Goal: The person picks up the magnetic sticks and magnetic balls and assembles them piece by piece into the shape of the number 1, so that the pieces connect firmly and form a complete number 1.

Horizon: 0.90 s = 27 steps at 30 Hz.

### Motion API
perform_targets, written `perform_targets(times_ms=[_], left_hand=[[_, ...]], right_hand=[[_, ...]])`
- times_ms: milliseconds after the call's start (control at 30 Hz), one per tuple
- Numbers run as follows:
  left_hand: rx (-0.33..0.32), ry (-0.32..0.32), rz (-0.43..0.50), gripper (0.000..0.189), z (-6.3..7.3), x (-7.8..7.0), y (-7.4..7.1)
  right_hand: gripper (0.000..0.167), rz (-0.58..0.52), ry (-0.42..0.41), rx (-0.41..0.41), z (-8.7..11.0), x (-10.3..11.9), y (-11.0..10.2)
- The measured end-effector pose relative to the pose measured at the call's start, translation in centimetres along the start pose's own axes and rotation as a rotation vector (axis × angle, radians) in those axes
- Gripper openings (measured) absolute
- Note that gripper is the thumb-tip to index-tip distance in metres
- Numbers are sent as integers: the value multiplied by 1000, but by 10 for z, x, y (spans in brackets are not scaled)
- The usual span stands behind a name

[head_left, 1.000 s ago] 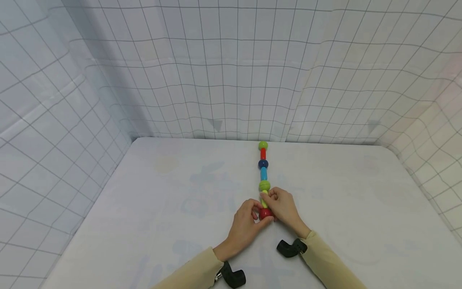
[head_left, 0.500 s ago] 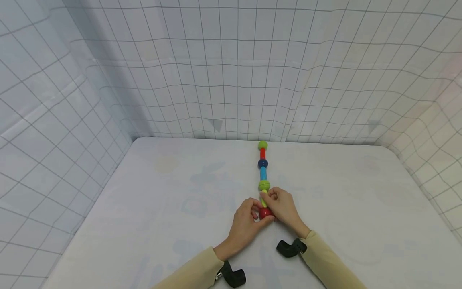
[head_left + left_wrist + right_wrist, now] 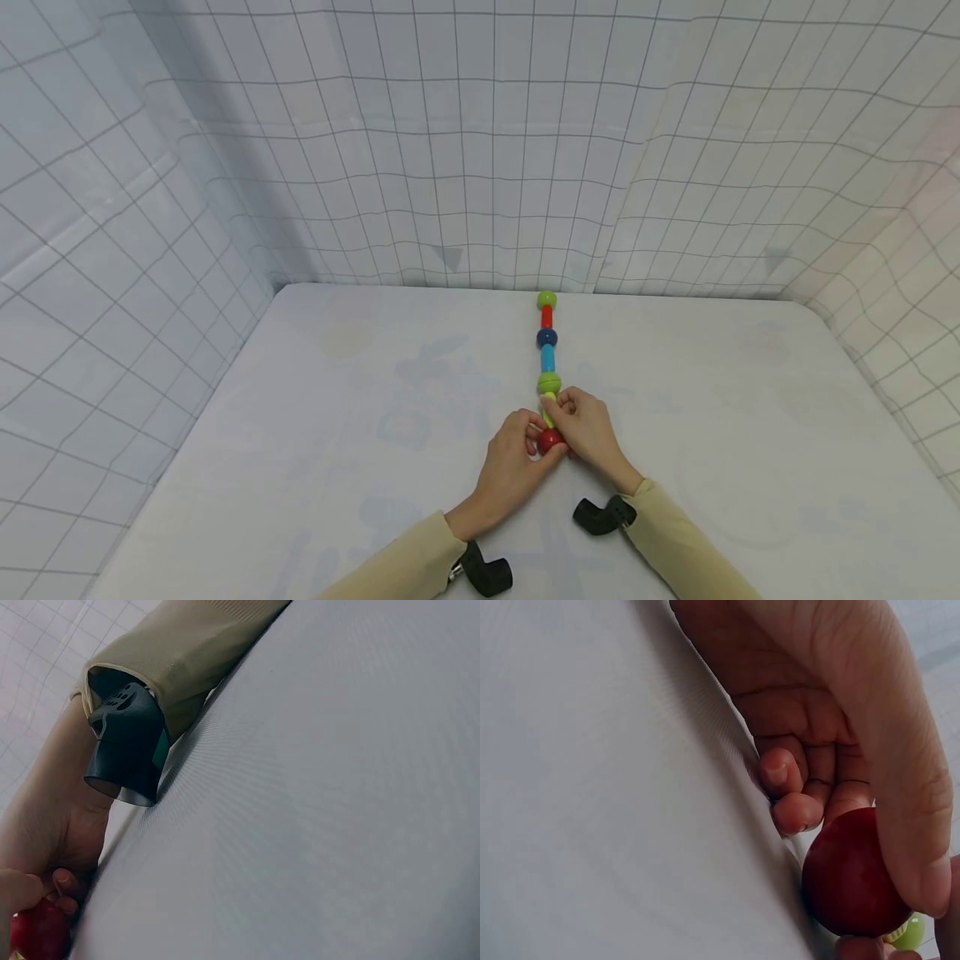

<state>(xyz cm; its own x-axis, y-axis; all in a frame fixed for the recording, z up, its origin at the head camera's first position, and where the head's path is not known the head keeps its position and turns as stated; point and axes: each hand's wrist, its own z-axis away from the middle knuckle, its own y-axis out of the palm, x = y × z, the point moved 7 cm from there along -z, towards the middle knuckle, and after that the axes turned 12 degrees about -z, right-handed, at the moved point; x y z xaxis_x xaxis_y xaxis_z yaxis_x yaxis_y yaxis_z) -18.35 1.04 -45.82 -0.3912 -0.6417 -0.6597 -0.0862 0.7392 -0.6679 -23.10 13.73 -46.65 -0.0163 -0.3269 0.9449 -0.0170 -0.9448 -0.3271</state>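
Note:
In the head view, a line of coloured balls and short rods lies on the white table (image 3: pixel 337 433), running away from the person. At its near end is a red ball (image 3: pixel 550 441), which my left hand (image 3: pixel 508 471) holds between thumb and fingers. Just beyond the ball my right hand (image 3: pixel 594 429) pinches a yellow-green rod (image 3: pixel 548 422), partly covered by the thumb. A grooved green ball (image 3: pixel 549 382) meets the rod's far end. The right wrist view shows the glossy red ball (image 3: pixel 851 874) beside my right thumb (image 3: pixel 919 847); the rod is mostly hidden there.
Farther along the line come a light blue rod (image 3: pixel 547 358), a dark blue ball (image 3: pixel 547 338), a red rod (image 3: pixel 547 317) and a green ball (image 3: pixel 547 298) near the table's back edge. Black wrist mounts (image 3: pixel 486 577) hang below both sleeves. Grid-patterned white sheets (image 3: pixel 480 150) enclose the table.
The red ball has shifted very slightly left, with the near end of the yellow-green rod. Both hands keep almost the same place and grip.

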Motion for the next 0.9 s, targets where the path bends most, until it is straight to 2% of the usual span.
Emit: perform_targets(times_ms=[167,433,900], left_hand=[[-16,7,-13,33,0,0,0],[-13,11,-14,38,0,1,1],[-12,32,-20,31,2,-1,-1]], right_hand=[[24,1,-11,0,0,1,0],[22,50,-72,-4,-2,2,0],[24,36,-39,-23,-1,-1,1]])
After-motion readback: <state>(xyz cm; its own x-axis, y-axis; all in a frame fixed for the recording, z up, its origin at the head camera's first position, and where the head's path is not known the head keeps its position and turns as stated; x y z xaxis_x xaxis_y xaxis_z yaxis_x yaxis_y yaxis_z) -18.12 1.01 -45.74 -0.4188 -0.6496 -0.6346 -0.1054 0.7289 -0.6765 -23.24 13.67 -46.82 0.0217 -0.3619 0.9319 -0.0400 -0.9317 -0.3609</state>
